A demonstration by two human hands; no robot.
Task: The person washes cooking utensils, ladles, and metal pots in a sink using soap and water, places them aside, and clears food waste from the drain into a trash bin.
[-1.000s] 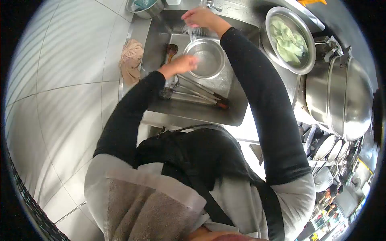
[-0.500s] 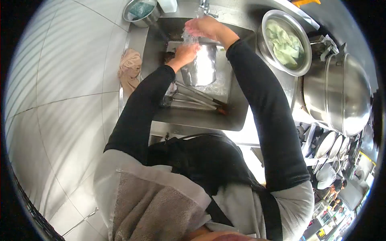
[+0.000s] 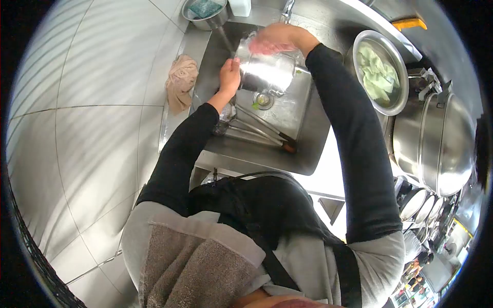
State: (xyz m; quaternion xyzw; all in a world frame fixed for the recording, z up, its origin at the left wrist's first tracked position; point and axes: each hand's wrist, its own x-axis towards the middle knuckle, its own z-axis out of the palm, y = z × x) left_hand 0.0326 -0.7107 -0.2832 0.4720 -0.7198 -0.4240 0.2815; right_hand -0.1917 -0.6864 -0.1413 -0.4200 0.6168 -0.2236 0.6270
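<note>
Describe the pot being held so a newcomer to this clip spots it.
Find the steel sink at the picture's upper centre. Over its far half, the left hand grips a shiny pot. Unlike the slim utensils nearby, it is broad and drum-shaped.

Left hand [image 3: 229, 77] has a metal pot [image 3: 269, 74] by the edge, tipped on its side, and the right hand [image 3: 275, 39] is a blur at the pot's far side. Nearer the body than that grip: the drain [image 3: 263, 100], then long-handled utensils [image 3: 261, 130] in the sink [image 3: 257, 158]. Beige cloth [image 3: 182, 82] sits left of it.
</note>
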